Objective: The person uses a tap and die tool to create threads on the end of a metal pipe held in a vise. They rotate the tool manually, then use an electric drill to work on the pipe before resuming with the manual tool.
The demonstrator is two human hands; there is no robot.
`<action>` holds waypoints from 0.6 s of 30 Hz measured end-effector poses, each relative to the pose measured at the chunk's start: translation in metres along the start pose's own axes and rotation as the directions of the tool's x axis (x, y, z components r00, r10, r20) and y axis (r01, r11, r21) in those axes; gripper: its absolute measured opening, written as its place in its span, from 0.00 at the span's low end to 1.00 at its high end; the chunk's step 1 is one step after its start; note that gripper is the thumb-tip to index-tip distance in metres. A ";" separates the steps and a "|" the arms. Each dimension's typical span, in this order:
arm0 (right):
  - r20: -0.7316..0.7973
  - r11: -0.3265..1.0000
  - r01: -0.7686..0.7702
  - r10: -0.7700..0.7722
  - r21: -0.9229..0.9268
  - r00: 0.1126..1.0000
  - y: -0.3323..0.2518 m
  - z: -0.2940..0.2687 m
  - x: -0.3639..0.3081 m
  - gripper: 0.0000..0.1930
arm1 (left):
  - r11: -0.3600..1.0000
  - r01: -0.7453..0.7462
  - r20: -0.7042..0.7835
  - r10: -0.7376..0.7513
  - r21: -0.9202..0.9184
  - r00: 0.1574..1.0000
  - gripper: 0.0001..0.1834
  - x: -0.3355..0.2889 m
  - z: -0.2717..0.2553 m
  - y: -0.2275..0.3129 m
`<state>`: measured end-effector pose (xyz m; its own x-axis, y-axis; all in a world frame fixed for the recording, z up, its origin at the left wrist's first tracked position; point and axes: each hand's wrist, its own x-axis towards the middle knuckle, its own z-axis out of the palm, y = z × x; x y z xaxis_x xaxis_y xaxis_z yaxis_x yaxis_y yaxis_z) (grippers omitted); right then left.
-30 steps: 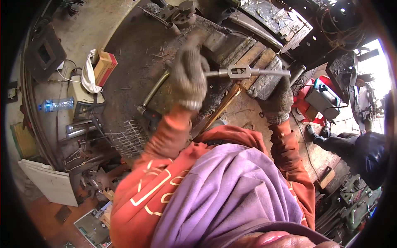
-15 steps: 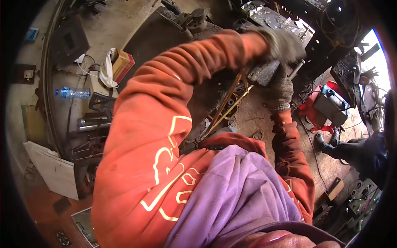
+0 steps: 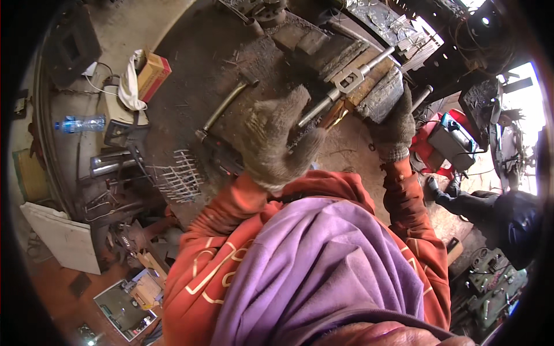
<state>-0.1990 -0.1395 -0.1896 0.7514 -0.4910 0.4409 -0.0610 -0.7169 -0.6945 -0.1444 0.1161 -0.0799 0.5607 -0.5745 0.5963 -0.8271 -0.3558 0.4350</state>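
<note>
A steel tap wrench (image 3: 348, 81) with two long bar handles lies slanting across a wooden block (image 3: 369, 60). Just left of its lower handle, my left hand (image 3: 283, 138), in a dirty knit glove, is open with fingers and thumb spread, holding nothing. My right hand (image 3: 395, 130), gloved too, presses along the right side of a dark, heavy metal block (image 3: 380, 98); its fingers are mostly hidden. A short metal rod with a knobbed end (image 3: 424, 98) sticks out beside that hand. Brass-coloured strips (image 3: 334, 115) show below the tap wrench.
A hammer-like tool with a metal handle (image 3: 225, 104) lies on the dark bench (image 3: 190, 69), left of my left hand. A welded grid of rods (image 3: 180, 176) is nearby. Further left are a carton (image 3: 153, 76) and a water bottle (image 3: 81, 124). Another person's leg (image 3: 467, 199) shows at right, near a red container (image 3: 424, 147).
My left hand has come back from above the metal block, down and left, uncovering the tap wrench. My right hand stays by the block. The view has shifted slightly.
</note>
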 end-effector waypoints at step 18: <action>0.122 0.996 -0.085 0.086 -0.008 0.989 0.001 -0.010 0.003 0.53 | 0.709 -0.701 0.758 0.498 -0.076 0.422 0.14 0.212 0.181 0.006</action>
<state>-0.2030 -0.1466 -0.1834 0.8177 -0.4868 0.3073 -0.1304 -0.6766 -0.7247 -0.0376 -0.1417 -0.0727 -0.2044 -0.9779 -0.0430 -0.9766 0.2067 -0.0588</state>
